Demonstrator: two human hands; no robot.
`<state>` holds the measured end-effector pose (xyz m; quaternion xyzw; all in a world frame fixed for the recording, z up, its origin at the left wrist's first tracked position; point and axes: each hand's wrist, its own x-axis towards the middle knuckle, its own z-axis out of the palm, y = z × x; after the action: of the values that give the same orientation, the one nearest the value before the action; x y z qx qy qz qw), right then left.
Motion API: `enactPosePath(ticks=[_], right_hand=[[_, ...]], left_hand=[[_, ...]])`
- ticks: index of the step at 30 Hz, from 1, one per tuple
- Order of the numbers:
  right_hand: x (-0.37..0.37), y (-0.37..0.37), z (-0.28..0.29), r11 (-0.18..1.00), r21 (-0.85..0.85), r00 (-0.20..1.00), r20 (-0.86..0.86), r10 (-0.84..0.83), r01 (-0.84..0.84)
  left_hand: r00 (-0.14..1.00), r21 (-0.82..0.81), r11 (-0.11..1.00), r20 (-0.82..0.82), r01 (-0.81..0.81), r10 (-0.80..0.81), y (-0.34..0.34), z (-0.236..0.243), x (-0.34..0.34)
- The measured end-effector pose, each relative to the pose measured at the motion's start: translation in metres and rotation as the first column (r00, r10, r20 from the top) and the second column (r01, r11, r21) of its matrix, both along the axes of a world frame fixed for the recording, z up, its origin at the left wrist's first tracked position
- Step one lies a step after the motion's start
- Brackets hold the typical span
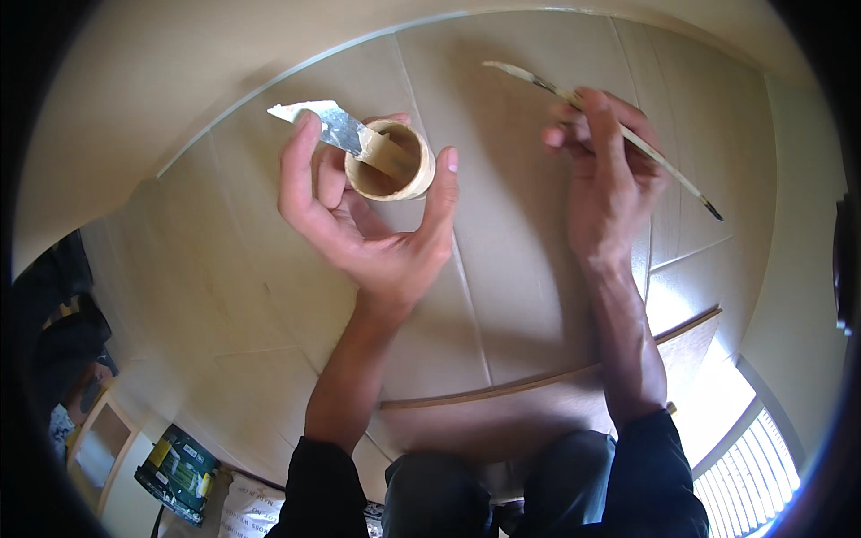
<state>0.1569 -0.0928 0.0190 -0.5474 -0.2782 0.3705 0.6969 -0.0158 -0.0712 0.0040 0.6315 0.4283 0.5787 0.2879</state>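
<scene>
My left hand (386, 251) is curled around a small tan round cup (408, 184), thumb on its right side and fingers on its left. A putty knife (339, 128) leans in the cup with its handle end inside and its white-smeared metal blade sticking out to the upper left. One left fingertip touches that blade. Whatever else the cup may contain is hard to make out. To the right, my right hand (613, 175) grips a slim paintbrush (659, 157) by its pale handle. Its bristles point to the upper left, apart from the cup, and its dark handle tip to the lower right.
Beyond both hands spreads a broad beige panelled surface (502, 287) with visible seams. A wooden board (502, 412) lies across in front of my knees. At lower left are a dark green tub (179, 471) and a white printed sack (251, 507). A white slatted grille (753, 462) stands lower right.
</scene>
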Motion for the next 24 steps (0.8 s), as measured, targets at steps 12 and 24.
enactPosePath(ticks=[12, 24], right_hand=[[-0.036, 0.041, 0.005, 0.991, -0.111, 0.973, 0.211, 0.093, -0.070], [-0.044, 0.054, 0.004, 0.991, -0.124, 0.948, 0.303, 0.092, -0.056]], left_hand=[[0.992, 0.048, 0.997, 0.112, -0.068, 0.062, 0.002, -0.005, 0.001], [0.988, 0.160, 0.985, 0.145, -0.070, 0.046, 0.007, -0.007, 0.003]])
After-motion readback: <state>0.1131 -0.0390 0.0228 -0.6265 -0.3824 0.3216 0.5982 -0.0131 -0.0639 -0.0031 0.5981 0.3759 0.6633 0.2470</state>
